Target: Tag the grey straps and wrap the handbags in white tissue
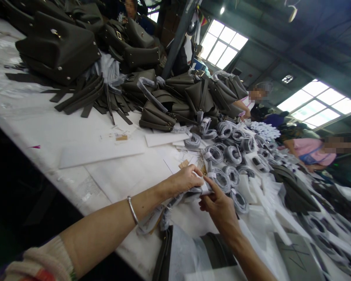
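A long white worktable (pixel 58 130) bore heaped dark olive leather-like handbags (pixel 58 50) and, nearer, coiled grey straps in plastic wrap (pixel 213 155). Just beside those coils, the person's left hand (pixel 187 179) and right hand (pixel 218 201) were together, both clamped on a small grey plastic-wrapped bundle (pixel 195 190) with a white band (pixel 204 188).

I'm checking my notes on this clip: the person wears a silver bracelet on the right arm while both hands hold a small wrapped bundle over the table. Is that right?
Not quite: the head view shows the bracelet on the left arm. The left hand and right hand do hold a small wrapped bundle over the table.
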{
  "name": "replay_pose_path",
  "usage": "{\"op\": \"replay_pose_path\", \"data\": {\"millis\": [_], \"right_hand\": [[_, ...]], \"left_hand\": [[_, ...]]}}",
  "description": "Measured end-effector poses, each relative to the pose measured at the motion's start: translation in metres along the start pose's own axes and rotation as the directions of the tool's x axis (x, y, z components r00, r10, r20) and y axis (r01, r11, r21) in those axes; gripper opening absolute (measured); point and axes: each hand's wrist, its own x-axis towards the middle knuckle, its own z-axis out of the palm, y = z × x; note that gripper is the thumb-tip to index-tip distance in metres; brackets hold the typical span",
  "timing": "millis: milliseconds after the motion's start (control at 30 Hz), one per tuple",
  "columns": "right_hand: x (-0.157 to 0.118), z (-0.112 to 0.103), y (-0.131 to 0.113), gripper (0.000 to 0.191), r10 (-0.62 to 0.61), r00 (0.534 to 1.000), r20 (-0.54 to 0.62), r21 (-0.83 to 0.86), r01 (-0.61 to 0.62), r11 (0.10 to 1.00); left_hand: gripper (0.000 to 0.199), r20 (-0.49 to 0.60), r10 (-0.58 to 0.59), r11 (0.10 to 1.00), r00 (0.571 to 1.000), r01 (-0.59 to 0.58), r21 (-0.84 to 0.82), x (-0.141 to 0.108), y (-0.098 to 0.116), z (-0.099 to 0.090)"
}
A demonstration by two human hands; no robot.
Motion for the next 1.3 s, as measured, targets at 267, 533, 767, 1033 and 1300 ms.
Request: {"op": "replay_pose_path", "data": {"millis": [267,533,767,1033,1300], "right_hand": [[-0.009,-0.032,-0.013,0.055,-0.339,0.940,-0.039,-0.552,0.262,0.792],[0.001,-0.024,-0.032,0.038,-0.648,0.738,0.185,-0.783,0.509,0.356],[0.015,-0.015,-0.033,0.072,-0.626,0.754,0.200,-0.712,0.551,0.435],[0.030,-0.011,-0.034,0.027,-0.422,0.861,0.284,-0.713,0.484,0.508],[0.031,-0.011,-0.037,0.055,-0.318,0.882,0.347,-0.618,0.470,0.630]], "left_hand": [[0.035,-0.049,-0.034,0.999,0.998,0.036,0.038,0.000,0.003,-0.004],[0.033,-0.003,-0.013,1.000,1.000,0.013,0.023,0.003,-0.001,-0.005],[0.033,0.014,0.036,0.998,0.999,-0.036,0.051,0.001,0.001,-0.006],[0.051,-0.035,0.013,0.984,0.999,-0.007,0.177,0.001,0.002,-0.007],[0.059,-0.012,0.097,0.938,0.995,-0.087,0.335,-0.002,0.005,-0.011]]}}
